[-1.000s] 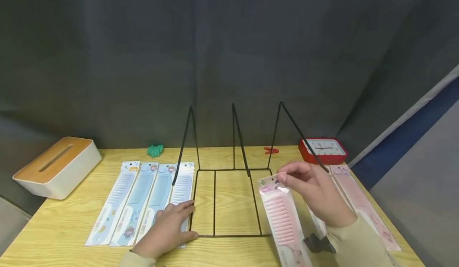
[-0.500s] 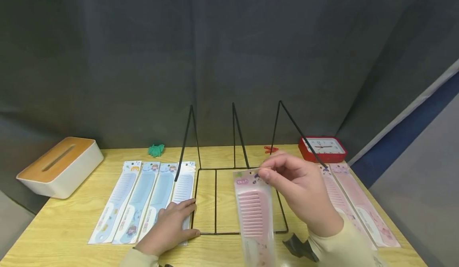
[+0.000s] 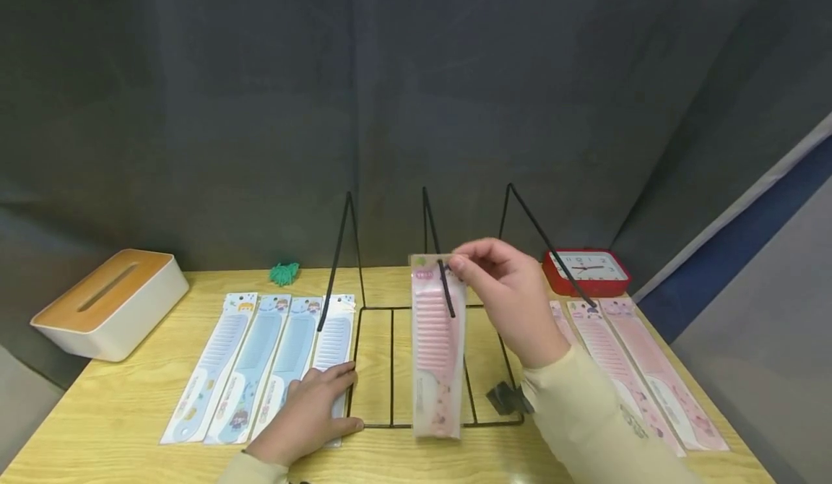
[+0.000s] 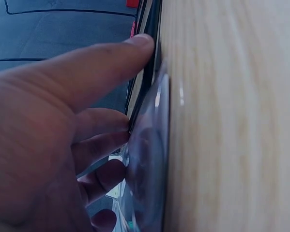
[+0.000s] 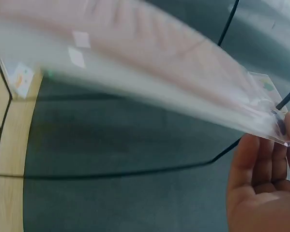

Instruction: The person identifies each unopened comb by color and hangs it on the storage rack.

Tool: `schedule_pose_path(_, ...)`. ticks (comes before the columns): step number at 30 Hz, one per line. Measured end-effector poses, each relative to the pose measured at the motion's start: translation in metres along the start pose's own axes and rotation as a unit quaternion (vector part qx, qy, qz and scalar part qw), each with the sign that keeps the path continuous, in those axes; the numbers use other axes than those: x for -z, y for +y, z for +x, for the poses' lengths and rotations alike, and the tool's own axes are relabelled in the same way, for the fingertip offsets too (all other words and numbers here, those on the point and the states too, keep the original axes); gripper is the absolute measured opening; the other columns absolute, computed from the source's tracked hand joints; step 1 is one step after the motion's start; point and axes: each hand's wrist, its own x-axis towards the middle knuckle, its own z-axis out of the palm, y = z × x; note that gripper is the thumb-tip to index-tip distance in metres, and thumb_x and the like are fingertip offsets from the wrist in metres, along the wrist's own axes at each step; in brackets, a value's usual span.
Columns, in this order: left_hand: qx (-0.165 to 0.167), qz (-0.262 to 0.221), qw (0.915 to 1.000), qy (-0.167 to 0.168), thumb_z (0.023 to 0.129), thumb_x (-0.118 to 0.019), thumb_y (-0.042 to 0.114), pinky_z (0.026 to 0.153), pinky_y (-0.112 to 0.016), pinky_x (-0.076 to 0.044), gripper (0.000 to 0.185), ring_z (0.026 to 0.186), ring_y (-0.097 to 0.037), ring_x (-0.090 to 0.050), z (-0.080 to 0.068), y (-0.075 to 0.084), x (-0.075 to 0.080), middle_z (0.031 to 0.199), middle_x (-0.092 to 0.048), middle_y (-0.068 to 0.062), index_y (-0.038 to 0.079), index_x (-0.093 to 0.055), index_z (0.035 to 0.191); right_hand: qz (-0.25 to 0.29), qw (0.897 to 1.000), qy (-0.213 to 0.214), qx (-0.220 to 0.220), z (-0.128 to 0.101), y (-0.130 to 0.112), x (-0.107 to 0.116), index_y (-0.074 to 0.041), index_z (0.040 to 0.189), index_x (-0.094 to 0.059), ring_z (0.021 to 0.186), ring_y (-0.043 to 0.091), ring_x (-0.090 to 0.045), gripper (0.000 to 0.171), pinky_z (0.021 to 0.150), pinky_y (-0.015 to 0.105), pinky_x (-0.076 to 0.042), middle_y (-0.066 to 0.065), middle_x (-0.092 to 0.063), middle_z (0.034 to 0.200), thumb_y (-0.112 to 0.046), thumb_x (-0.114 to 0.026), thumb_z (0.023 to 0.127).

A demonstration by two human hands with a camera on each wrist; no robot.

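My right hand (image 3: 510, 300) pinches the top right corner of a packaged pink comb (image 3: 432, 376), which hangs upright before the black wire rack (image 3: 392, 365). The rack's middle prong (image 3: 448, 292) runs through the top of the package, its tip sticking out in front. In the right wrist view the prong meets the package (image 5: 183, 63) beside the thumb and fingers. My left hand (image 3: 310, 410) rests at the rack's left base bar, over the lower part of a packaged blue comb (image 3: 333, 332). Thumb (image 4: 106, 67) and fingertips lie along that bar in the left wrist view.
Several packaged blue combs (image 3: 260, 361) lie side by side left of the rack. Packaged pink combs (image 3: 656, 368) lie on the right, near a red clock (image 3: 588, 271). A tissue box (image 3: 110, 303) stands far left, with a green bundle (image 3: 284, 274) at the back.
My right hand has carried the pink comb leftward and up from the right side to the middle prong, which now passes through its package. The left hand has stayed at the rack's base.
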Motion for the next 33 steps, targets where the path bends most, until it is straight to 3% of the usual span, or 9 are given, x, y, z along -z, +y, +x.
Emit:
schedule_pose_path(6, -0.002, -0.004, 1.0000, 0.001, 0.078, -0.083, 0.047, 0.082, -0.047, -0.036, 0.076, 0.124, -0.034, -0.049, -0.002, -0.001, -0.001, 0.152, -0.048, -0.006, 0.006, -0.060, 0.138, -0.007, 0.999, 0.016, -0.050, 0.066, 0.020, -0.010, -0.010, 0.105, -0.072, 0.092, 0.020, -0.058, 0.023, 0.082, 0.032, -0.051, 0.007, -0.068, 0.101, -0.030, -0.072, 0.095)
schedule_pose_path(10, -0.011, -0.003, 0.9999, 0.005, 0.079, -0.083, 0.045, 0.080, -0.046, -0.036, 0.075, 0.124, -0.035, -0.049, -0.002, -0.003, -0.003, 0.152, -0.048, -0.007, 0.005, -0.060, 0.138, 0.005, 0.996, 0.021, -0.081, 0.093, 0.030, -0.012, -0.011, 0.108, -0.072, 0.098, 0.019, -0.057, 0.024, 0.091, 0.036, -0.047, 0.004, -0.066, 0.104, -0.032, -0.070, 0.095)
schedule_pose_path(15, -0.011, -0.009, 0.9999, -0.002, 0.080, -0.082, 0.046, 0.078, -0.043, -0.034, 0.075, 0.120, -0.030, -0.050, -0.001, -0.003, -0.002, 0.152, -0.048, -0.007, 0.005, -0.060, 0.138, 0.008, 0.995, -0.012, -0.096, 0.096, 0.040, 0.000, -0.016, 0.123, -0.068, 0.111, 0.017, -0.058, 0.037, 0.103, 0.042, -0.044, 0.003, -0.065, 0.118, -0.038, -0.072, 0.093)
schedule_pose_path(19, -0.007, -0.011, 0.9999, -0.010, 0.080, -0.081, 0.048, 0.077, -0.042, -0.033, 0.076, 0.121, -0.029, -0.049, -0.001, -0.002, 0.000, 0.153, -0.047, -0.005, 0.007, -0.059, 0.140, -0.059, 0.990, -0.067, -0.107, 0.078, 0.066, 0.034, -0.018, 0.132, -0.064, 0.112, 0.022, -0.061, 0.048, 0.100, 0.045, -0.046, 0.003, -0.066, 0.123, -0.047, -0.069, 0.094)
schedule_pose_path(24, -0.007, -0.006, 0.9999, -0.009, 0.080, -0.081, 0.048, 0.078, -0.043, -0.034, 0.076, 0.122, -0.029, -0.049, -0.003, 0.000, 0.002, 0.153, -0.047, -0.005, 0.006, -0.059, 0.140, -0.173, 0.964, -0.137, -0.148, 0.047, 0.129, 0.097, -0.012, 0.128, -0.064, 0.105, 0.030, -0.062, 0.046, 0.090, 0.044, -0.050, 0.011, -0.066, 0.119, -0.047, -0.062, 0.098)
schedule_pose_path(27, -0.004, -0.002, 1.0000, -0.005, 0.080, -0.082, 0.047, 0.079, -0.044, -0.034, 0.076, 0.121, -0.029, -0.049, -0.004, -0.001, 0.003, 0.153, -0.047, -0.005, 0.006, -0.059, 0.139, -0.225, 0.948, -0.127, -0.186, 0.036, 0.165, 0.131, -0.005, 0.128, -0.063, 0.108, 0.032, -0.061, 0.045, 0.088, 0.044, -0.050, 0.017, -0.065, 0.121, -0.040, -0.062, 0.100)
schedule_pose_path(31, -0.003, -0.002, 1.0000, -0.001, 0.079, -0.082, 0.047, 0.079, -0.044, -0.034, 0.076, 0.121, -0.029, -0.049, -0.005, -0.003, 0.003, 0.153, -0.047, -0.005, 0.006, -0.059, 0.139, -0.286, 0.917, -0.111, -0.255, 0.030, 0.202, 0.162, 0.000, 0.133, -0.056, 0.113, 0.035, -0.057, 0.051, 0.088, 0.046, -0.047, 0.023, -0.061, 0.127, -0.036, -0.064, 0.098)
schedule_pose_path(33, -0.006, -0.005, 1.0000, -0.002, 0.080, -0.082, 0.047, 0.079, -0.043, -0.034, 0.076, 0.122, -0.029, -0.049, -0.005, -0.004, 0.002, 0.153, -0.047, -0.005, 0.006, -0.059, 0.140, -0.313, 0.900, -0.129, -0.275, 0.028, 0.215, 0.171, 0.003, 0.137, -0.051, 0.115, 0.039, -0.054, 0.058, 0.092, 0.051, -0.046, 0.028, -0.057, 0.131, -0.035, -0.066, 0.096)
